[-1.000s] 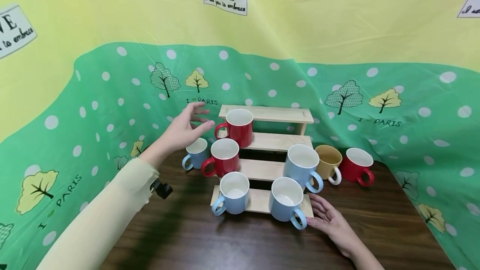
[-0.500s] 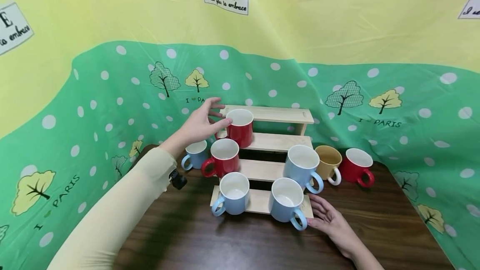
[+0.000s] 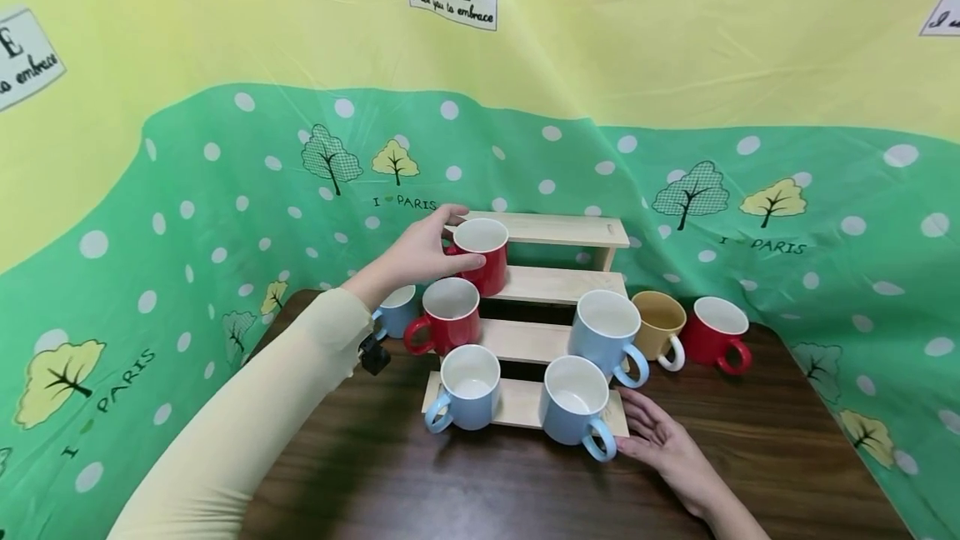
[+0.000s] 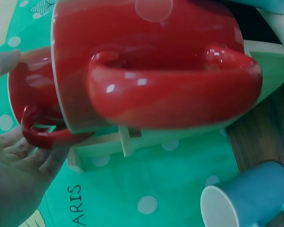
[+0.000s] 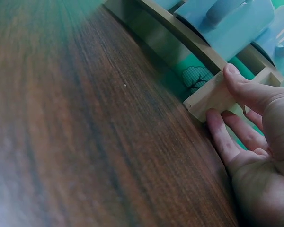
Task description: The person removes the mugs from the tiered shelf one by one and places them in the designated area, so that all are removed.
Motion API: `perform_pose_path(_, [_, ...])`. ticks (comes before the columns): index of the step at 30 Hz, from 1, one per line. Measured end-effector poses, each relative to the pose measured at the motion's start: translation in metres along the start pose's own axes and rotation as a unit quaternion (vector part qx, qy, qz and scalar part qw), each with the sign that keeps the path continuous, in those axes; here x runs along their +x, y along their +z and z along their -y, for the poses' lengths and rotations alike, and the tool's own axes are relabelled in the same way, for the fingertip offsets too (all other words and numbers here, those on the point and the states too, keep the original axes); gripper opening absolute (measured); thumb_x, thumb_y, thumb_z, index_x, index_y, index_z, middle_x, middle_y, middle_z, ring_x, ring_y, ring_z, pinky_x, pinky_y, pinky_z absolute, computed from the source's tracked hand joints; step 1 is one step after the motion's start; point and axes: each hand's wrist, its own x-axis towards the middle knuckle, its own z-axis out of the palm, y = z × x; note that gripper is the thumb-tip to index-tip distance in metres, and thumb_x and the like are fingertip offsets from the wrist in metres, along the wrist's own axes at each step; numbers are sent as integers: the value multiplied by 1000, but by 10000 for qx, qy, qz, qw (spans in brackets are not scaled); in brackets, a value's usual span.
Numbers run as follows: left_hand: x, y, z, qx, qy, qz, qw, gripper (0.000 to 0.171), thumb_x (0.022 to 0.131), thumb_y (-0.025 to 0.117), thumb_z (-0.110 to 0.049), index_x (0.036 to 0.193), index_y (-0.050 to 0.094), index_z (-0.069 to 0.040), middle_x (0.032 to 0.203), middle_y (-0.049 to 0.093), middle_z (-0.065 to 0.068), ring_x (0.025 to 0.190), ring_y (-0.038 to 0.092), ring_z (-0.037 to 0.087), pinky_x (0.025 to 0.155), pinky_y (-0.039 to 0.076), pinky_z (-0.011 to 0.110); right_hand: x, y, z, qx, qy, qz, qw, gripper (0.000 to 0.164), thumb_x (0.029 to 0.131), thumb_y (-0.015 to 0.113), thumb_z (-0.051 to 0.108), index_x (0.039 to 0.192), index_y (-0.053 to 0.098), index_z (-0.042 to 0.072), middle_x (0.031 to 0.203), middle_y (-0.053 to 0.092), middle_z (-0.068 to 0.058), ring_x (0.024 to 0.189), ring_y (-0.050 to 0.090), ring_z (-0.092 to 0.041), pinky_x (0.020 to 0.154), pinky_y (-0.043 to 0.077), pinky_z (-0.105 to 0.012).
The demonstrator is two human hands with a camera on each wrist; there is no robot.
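A stepped wooden rack (image 3: 517,402) carries several mugs on its lower tiers. My left hand (image 3: 423,252) holds the red mug (image 3: 491,269) on the second tier from the top, thumb across its front and fingers behind. In the left wrist view this red mug (image 4: 35,80) is partly hidden by a nearer red mug (image 4: 146,28). Down at the rack's right front corner, my right hand (image 3: 667,448) grips the end of the lowest tier. The right wrist view has the thumb on top of the wooden end piece (image 5: 213,97) and fingers at its side.
Light blue mugs (image 3: 470,386) (image 3: 573,398) stand on the front tier; another blue mug (image 3: 603,332) is behind. On the dark wooden table (image 3: 420,490), a blue mug (image 3: 401,315) sits left, a tan mug (image 3: 656,323) and red mug (image 3: 716,336) right. A patterned curtain (image 3: 525,148) hangs behind.
My left hand has moved right from beside the red mug and closed round it. The mug looks unmoved. My right hand stays at the rack's corner.
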Motion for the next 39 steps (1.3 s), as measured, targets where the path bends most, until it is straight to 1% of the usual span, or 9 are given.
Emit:
perform_pose_path(5, [4, 8, 1, 25, -52, -79, 10000, 91, 93, 87, -42, 163, 40, -10, 148, 60, 13, 133, 59, 31, 103, 57, 51, 0, -1, -1, 17, 46, 10, 10000, 80, 102, 74, 3, 168, 30, -2, 157, 50, -26, 127, 64, -4, 99, 60, -28])
perform_pose_path(9, [7, 13, 3, -223, -114, -165, 9996, 91, 91, 89, -42, 162, 41, -11, 142, 63, 11, 129, 61, 30, 102, 57, 51, -1, -1, -1, -28, 46, -52, 10000, 80, 102, 74, 3, 168, 30, -2, 158, 49, -28, 127, 64, -4, 99, 60, -28])
perform_pose_path(14, [8, 18, 7, -557, -265, -205, 9979, 92, 88, 91, -43, 161, 43, -14, 140, 64, 8, 129, 61, 28, 105, 56, 52, -1, 0, -1, -46, 88, -91, 9999, 80, 102, 75, 3, 168, 30, -2, 158, 49, -29, 126, 64, -3, 98, 60, -28])
perform_pose_path(20, [8, 21, 9, -780, -265, -284, 9962, 88, 87, 93, -40, 158, 47, -16, 137, 65, 6, 127, 62, 27, 104, 56, 51, 0, 1, -1, -42, 79, -84, 9999, 80, 102, 74, 3, 169, 30, -2, 157, 49, -30, 126, 65, -4, 98, 59, -28])
perform_pose_path(24, [9, 22, 9, -791, -241, -355, 9959, 85, 86, 93, -40, 157, 51, -17, 134, 67, 5, 123, 63, 26, 99, 58, 49, 0, 0, -1, -43, 69, -102, 9999, 80, 102, 74, 3, 168, 30, -2, 157, 49, -30, 126, 65, -4, 98, 60, -27])
perform_pose_path(28, [9, 23, 8, -719, -163, -499, 9960, 83, 86, 94, -40, 156, 55, -19, 132, 69, 4, 119, 64, 25, 95, 59, 47, 0, 0, -1, -36, 52, -100, 9999, 79, 102, 74, 3, 168, 30, -2, 157, 49, -30, 126, 65, -4, 98, 60, -28])
perform_pose_path(32, [7, 24, 8, -587, -49, -682, 9959, 82, 85, 95, -40, 154, 58, -19, 129, 70, 5, 115, 66, 25, 93, 60, 47, 0, 0, -2, -37, 44, -82, 10000, 80, 102, 74, 3, 168, 30, -2, 157, 49, -30, 126, 65, -5, 98, 60, -28])
perform_pose_path(35, [6, 26, 8, -514, 43, -809, 9954, 81, 84, 96, -41, 153, 59, -20, 127, 71, 4, 114, 66, 24, 92, 60, 46, 0, 1, -2, -59, 51, -141, 9999, 80, 102, 75, 2, 168, 31, -3, 156, 50, -30, 125, 66, -5, 98, 60, -27])
perform_pose_path(39, [5, 28, 7, -480, 171, -950, 9942, 82, 83, 96, -41, 154, 59, -21, 130, 71, 2, 115, 65, 23, 92, 60, 45, 1, 1, 0, -116, 27, -220, 9997, 80, 101, 76, 2, 168, 32, -3, 156, 50, -31, 124, 66, -5, 97, 60, -26])
